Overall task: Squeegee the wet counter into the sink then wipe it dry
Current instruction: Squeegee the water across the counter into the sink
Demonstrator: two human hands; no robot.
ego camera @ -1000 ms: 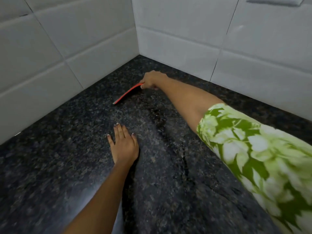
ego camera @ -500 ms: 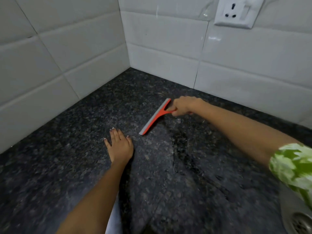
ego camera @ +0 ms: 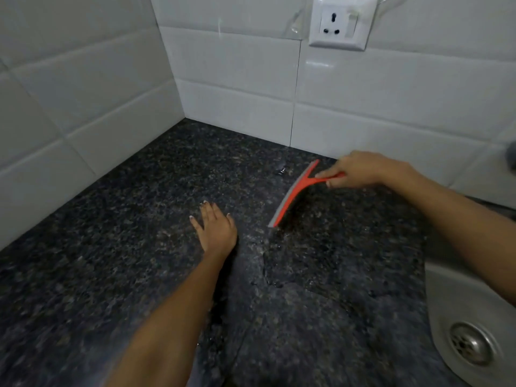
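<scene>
Now | right hand (ego camera: 363,170) grips squeegee (ego camera: 293,198) | left hand (ego camera: 216,229) flat, fingers spread, on counter (ego camera: 111,247) | sink (ego camera: 446,289) right

Surface (ego camera: 111,275) meeting tiled walls (ego camera: 237,93) at left and rear, with the left hand (ego camera: 216,231) flat on it near centre, the squeegee (ego camera: 293,195) just right of that hand, held by the right hand (ego camera: 363,170), the sink (ego camera: 460,317) at far right, and a wall socket (ego camera: 339,23) above the squeegee.
</scene>
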